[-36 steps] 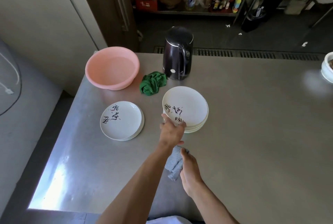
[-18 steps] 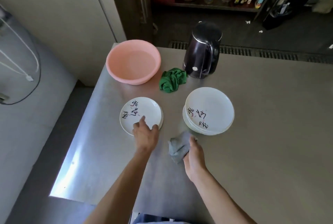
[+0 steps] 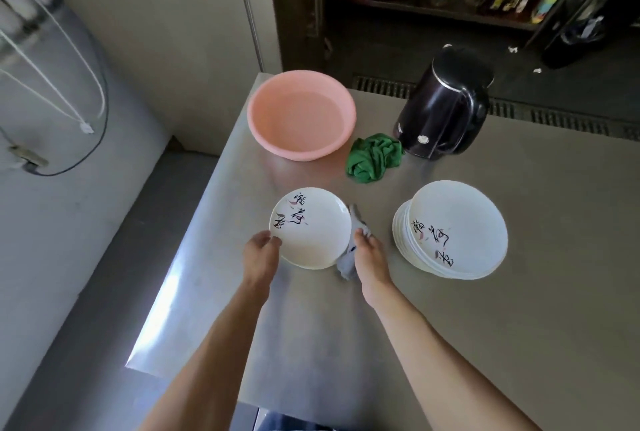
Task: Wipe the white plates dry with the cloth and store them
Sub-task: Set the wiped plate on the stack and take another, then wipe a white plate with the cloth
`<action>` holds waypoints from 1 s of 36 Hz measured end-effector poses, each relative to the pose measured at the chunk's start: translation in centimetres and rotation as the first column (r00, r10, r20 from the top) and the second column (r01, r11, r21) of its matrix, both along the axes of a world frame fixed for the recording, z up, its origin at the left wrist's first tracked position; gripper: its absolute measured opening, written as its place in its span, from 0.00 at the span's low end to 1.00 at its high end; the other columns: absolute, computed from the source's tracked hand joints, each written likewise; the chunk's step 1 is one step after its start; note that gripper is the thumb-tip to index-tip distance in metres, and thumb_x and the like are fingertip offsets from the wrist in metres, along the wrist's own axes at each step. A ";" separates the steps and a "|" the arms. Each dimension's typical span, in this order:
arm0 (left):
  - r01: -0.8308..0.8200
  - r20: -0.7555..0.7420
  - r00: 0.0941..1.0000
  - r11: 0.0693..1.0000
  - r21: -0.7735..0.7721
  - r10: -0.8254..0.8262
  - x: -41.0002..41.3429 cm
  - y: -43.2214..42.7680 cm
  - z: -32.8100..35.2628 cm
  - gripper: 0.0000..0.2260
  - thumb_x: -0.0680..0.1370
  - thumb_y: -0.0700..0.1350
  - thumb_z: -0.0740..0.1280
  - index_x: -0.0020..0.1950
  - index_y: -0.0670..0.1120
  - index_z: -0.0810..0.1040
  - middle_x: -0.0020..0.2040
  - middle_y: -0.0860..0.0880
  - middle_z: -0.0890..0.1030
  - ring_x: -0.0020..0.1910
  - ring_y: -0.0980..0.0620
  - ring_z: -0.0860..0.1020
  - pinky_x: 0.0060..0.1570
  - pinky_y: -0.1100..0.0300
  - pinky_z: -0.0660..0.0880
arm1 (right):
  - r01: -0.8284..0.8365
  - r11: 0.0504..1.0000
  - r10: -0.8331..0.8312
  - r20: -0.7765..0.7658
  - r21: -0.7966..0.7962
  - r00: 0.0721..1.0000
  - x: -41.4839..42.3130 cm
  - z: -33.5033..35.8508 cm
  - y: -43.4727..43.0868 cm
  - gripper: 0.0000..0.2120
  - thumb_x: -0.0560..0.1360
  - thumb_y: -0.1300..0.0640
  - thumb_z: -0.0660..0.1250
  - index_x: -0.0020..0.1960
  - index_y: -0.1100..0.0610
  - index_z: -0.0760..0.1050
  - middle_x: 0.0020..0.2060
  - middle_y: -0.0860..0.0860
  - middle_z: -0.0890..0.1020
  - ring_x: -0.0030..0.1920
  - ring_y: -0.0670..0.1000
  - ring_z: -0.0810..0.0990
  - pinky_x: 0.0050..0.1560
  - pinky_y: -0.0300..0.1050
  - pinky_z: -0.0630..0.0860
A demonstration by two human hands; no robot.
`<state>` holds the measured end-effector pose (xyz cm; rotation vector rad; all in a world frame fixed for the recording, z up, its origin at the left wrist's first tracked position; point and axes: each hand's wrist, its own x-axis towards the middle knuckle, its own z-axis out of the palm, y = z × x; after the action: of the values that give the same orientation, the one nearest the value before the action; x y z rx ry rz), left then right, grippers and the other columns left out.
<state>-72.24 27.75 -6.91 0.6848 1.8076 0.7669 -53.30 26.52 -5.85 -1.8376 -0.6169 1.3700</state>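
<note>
Cloth partly out of sight under right hand, beside plate

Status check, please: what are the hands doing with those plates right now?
Left hand grips plate rim. Right hand holds grey cloth at its other edge. Plate stack sits right; nothing blocking.

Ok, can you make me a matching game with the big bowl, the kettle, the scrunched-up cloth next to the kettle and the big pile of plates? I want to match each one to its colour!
Things:
1. basin
2. kettle
3. crumpled cloth
4. pile of plates

Colours:
A. green
B. white
C. pink
D. black

Right pairs: 1-C, 2-D, 3-A, 4-B.
</note>
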 end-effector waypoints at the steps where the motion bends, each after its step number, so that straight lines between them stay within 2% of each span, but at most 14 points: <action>1: -0.009 0.018 1.000 1.000 0.010 0.009 -0.2 0.1 -0.2 0.09 0.79 0.38 0.63 0.56 0.40 0.81 0.46 0.48 0.82 0.47 0.49 0.77 0.42 0.59 0.72 | -0.012 1.000 0.012 0.005 0.000 1.000 -0.1 -0.1 0.0 0.11 0.84 0.50 0.58 0.48 0.48 0.77 0.46 0.43 0.82 0.47 0.43 0.80 0.44 0.36 0.73; 3: -0.040 0.038 0.999 0.997 0.059 0.038 -0.2 0.2 -0.2 0.07 0.79 0.37 0.63 0.52 0.42 0.80 0.44 0.50 0.81 0.45 0.51 0.77 0.41 0.60 0.71 | -0.029 1.000 0.029 0.006 0.006 1.000 -0.4 -0.3 -0.1 0.10 0.84 0.51 0.58 0.55 0.51 0.77 0.49 0.47 0.83 0.53 0.48 0.80 0.49 0.41 0.73; 6: -0.056 0.034 0.998 0.986 0.156 0.051 0.3 0.0 0.0 0.04 0.80 0.38 0.63 0.51 0.47 0.75 0.46 0.51 0.80 0.46 0.51 0.77 0.42 0.60 0.72 | -0.018 1.000 0.018 -0.014 0.015 1.000 -0.4 -0.3 -0.2 0.10 0.84 0.51 0.58 0.57 0.52 0.77 0.52 0.47 0.83 0.55 0.48 0.80 0.54 0.42 0.72; 10: -0.024 0.195 0.981 0.982 0.186 -0.012 1.5 -0.6 0.0 0.05 0.86 0.41 0.57 0.60 0.47 0.63 0.54 0.47 0.78 0.51 0.47 0.78 0.47 0.48 0.81 | -0.015 0.999 0.017 -0.050 0.040 0.999 -0.4 -0.1 -0.9 0.12 0.85 0.51 0.55 0.61 0.50 0.76 0.60 0.49 0.82 0.59 0.47 0.80 0.60 0.43 0.73; 11: -0.034 0.226 0.974 0.981 0.193 -0.011 1.7 -0.8 0.0 0.06 0.86 0.41 0.55 0.62 0.46 0.62 0.55 0.46 0.78 0.53 0.46 0.78 0.46 0.49 0.83 | -0.021 0.997 0.024 -0.028 0.077 0.999 -0.4 0.1 -1.1 0.14 0.85 0.51 0.54 0.64 0.51 0.76 0.62 0.49 0.81 0.61 0.46 0.79 0.63 0.43 0.73; 14: -0.053 0.270 0.963 0.970 0.236 -0.013 2.5 -1.8 0.4 0.09 0.87 0.42 0.55 0.67 0.48 0.64 0.60 0.50 0.78 0.58 0.49 0.80 0.40 0.58 0.83 | -0.073 0.969 0.055 0.082 0.237 0.995 -0.4 1.2 -2.3 0.20 0.85 0.49 0.51 0.74 0.50 0.70 0.69 0.44 0.76 0.68 0.42 0.74 0.71 0.44 0.68; 17: -0.016 0.252 0.967 0.968 0.250 -0.049 3.5 -3.5 0.5 0.14 0.87 0.42 0.56 0.72 0.51 0.68 0.57 0.54 0.81 0.56 0.55 0.82 0.42 0.53 0.85 | -0.154 0.934 0.093 0.194 0.323 0.976 0.0 1.8 -3.8 0.24 0.84 0.48 0.51 0.79 0.47 0.61 0.76 0.40 0.66 0.75 0.39 0.63 0.76 0.41 0.59; 19: 0.013 0.255 0.964 0.971 0.239 -0.076 4.2 -4.9 0.6 0.14 0.87 0.41 0.55 0.72 0.49 0.72 0.56 0.55 0.84 0.57 0.53 0.83 0.46 0.47 0.85 | -0.270 0.914 0.178 0.299 0.304 0.937 0.4 1.4 -5.0 0.25 0.84 0.49 0.51 0.81 0.46 0.56 0.79 0.40 0.58 0.78 0.37 0.52 0.77 0.37 0.51; 21: 0.044 0.306 0.945 0.973 0.225 -0.113 5.1 -6.5 0.8 0.15 0.88 0.42 0.54 0.71 0.51 0.74 0.58 0.57 0.85 0.57 0.55 0.84 0.44 0.49 0.84 | -0.359 0.912 0.260 0.397 0.197 0.880 1.0 0.3 -6.3 0.25 0.85 0.50 0.52 0.81 0.51 0.55 0.81 0.45 0.54 0.78 0.38 0.47 0.79 0.42 0.47; 23: 0.091 0.348 0.924 0.974 0.207 -0.160 6.2 -8.0 1.0 0.16 0.88 0.41 0.53 0.70 0.52 0.76 0.60 0.53 0.85 0.58 0.51 0.84 0.46 0.48 0.84 | -0.458 0.887 0.364 0.521 0.061 0.772 1.7 -1.1 -7.4 0.25 0.85 0.51 0.52 0.80 0.57 0.55 0.81 0.51 0.53 0.78 0.41 0.45 0.79 0.44 0.42; 25: 0.139 0.378 0.904 0.973 0.185 -0.201 7.4 -9.4 0.8 0.17 0.88 0.41 0.53 0.70 0.51 0.76 0.61 0.49 0.85 0.59 0.48 0.84 0.51 0.45 0.83 | -0.539 0.841 0.450 0.618 -0.050 0.645 2.2 -2.2 -8.5 0.25 0.86 0.51 0.51 0.80 0.58 0.54 0.81 0.53 0.51 0.80 0.48 0.42 0.77 0.42 0.35; 28: 0.214 0.409 0.877 0.967 0.141 -0.254 8.9 -11.1 -0.2 0.17 0.88 0.41 0.53 0.73 0.51 0.74 0.61 0.48 0.85 0.59 0.47 0.84 0.49 0.46 0.84 | -0.607 0.791 0.511 0.625 -0.073 0.591 2.7 -3.0 -10.2 0.25 0.86 0.52 0.50 0.81 0.56 0.52 0.81 0.53 0.46 0.80 0.51 0.38 0.76 0.42 0.33; 31: 0.266 0.430 0.856 0.958 0.106 -0.286 9.8 -12.2 -0.9 0.17 0.88 0.44 0.55 0.71 0.57 0.77 0.60 0.49 0.85 0.59 0.48 0.84 0.47 0.48 0.84 | -0.752 0.654 0.630 0.606 -0.078 0.486 3.3 -3.6 -12.3 0.26 0.86 0.52 0.50 0.81 0.55 0.48 0.79 0.47 0.41 0.80 0.50 0.36 0.77 0.42 0.34; 36: 0.242 0.437 0.864 0.967 0.077 -0.251 9.8 -13.3 -2.4 0.15 0.87 0.49 0.56 0.65 0.60 0.80 0.59 0.48 0.86 0.58 0.46 0.85 0.48 0.48 0.83 | -0.806 0.590 0.679 0.565 -0.039 0.469 5.9 -3.8 -17.1 0.24 0.86 0.47 0.51 0.80 0.52 0.57 0.79 0.40 0.45 0.77 0.37 0.37 0.75 0.33 0.35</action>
<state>-62.44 14.41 -9.33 0.6743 1.2686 0.7013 -47.40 9.46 -9.68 -1.7888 -2.0168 1.1639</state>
